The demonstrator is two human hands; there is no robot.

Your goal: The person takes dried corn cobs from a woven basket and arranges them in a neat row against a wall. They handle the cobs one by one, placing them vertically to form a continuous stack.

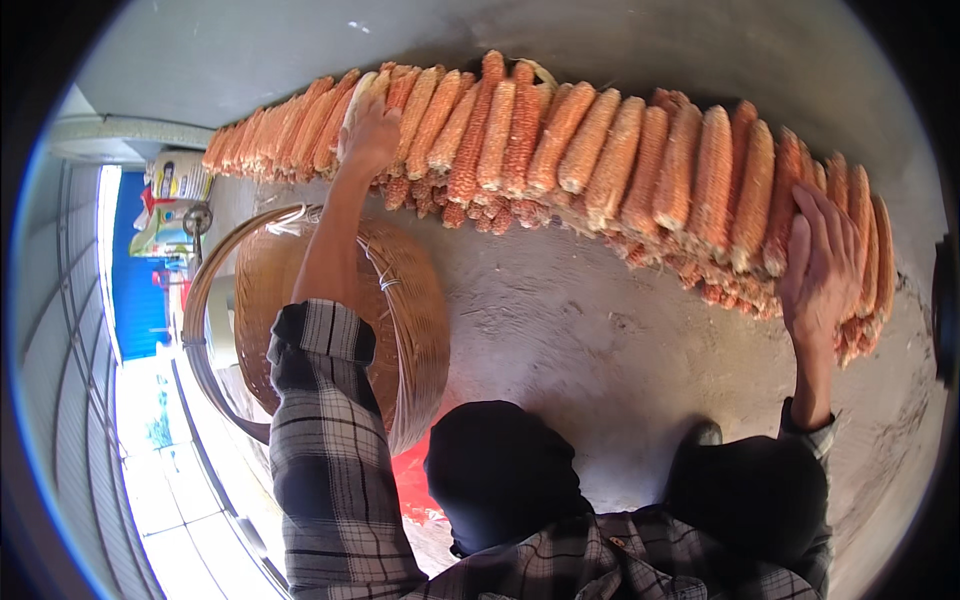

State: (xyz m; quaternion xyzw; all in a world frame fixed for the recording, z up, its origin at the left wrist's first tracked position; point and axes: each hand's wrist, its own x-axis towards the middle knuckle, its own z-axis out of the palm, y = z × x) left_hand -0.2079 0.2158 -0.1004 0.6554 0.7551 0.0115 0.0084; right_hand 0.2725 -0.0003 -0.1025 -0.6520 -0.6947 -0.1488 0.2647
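A long row of orange corn cobs (pixel 590 140), stripped of kernels, lies stacked side by side along the grey wall. At the left part of the row my left hand (pixel 372 138) reaches over the top layer, its fingers closed around a paler corn cob (pixel 352 108); the fingertips are partly hidden. My right hand (pixel 822 258) rests on the cobs near the right end, fingers stretched out and thumb apart, holding nothing. Beneath the top layer, more cobs (pixel 500 213) show their ends. A woven basket (pixel 420 310) with a tall handle stands under my left forearm.
Printed sacks (pixel 180 178) stand at the far left by the blue panel (pixel 138 270). Something red (pixel 415 480) lies on the concrete floor (pixel 540 320) between the basket and my knee. A dark object (pixel 943 310) sits at the right edge.
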